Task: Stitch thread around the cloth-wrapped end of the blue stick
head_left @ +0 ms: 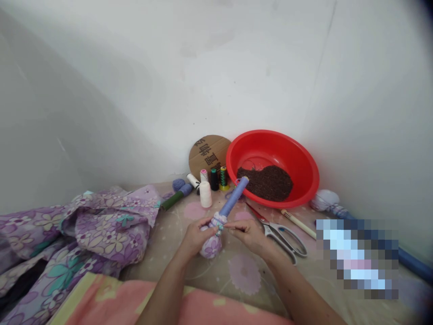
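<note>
A stick wrapped in blue-purple yarn (233, 197) slants up to the right, with a stuffed ball of purple floral cloth (211, 248) at its lower end. My left hand (196, 235) is closed round the gathered cloth just above the ball. From the right, my right hand (248, 232) reaches the gathered neck with its thumb and forefinger pinched together; what they hold is too small to make out. The stick's upper end overlaps the rim of a red basin (274, 137).
Thread spools, including a white one (205, 195), stand behind my hands beside a cardboard disc (209, 153). Scissors (286, 241) lie right of my right hand, near a white-topped stick (326, 200). Floral cloth (111, 225) is heaped left, and a pink-yellow cloth (135, 300) lies in front.
</note>
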Action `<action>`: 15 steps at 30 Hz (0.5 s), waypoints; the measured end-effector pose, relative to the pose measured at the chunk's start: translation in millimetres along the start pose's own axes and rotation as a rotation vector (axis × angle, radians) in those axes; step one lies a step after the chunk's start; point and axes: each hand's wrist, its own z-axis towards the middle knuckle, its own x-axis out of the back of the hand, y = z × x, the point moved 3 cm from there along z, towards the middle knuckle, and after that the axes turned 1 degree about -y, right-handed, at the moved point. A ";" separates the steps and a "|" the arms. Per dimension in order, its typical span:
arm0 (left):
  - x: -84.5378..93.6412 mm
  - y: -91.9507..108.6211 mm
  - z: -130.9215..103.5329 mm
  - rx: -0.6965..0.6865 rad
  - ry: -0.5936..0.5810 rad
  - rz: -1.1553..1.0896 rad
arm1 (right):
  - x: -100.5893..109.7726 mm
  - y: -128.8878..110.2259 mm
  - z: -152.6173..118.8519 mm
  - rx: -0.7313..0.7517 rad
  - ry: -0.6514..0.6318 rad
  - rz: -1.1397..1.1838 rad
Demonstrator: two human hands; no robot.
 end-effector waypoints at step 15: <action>-1.0 2.2 -1.6 -0.010 -0.022 0.014 | -4.9 9.2 1.6 -0.010 0.095 -0.005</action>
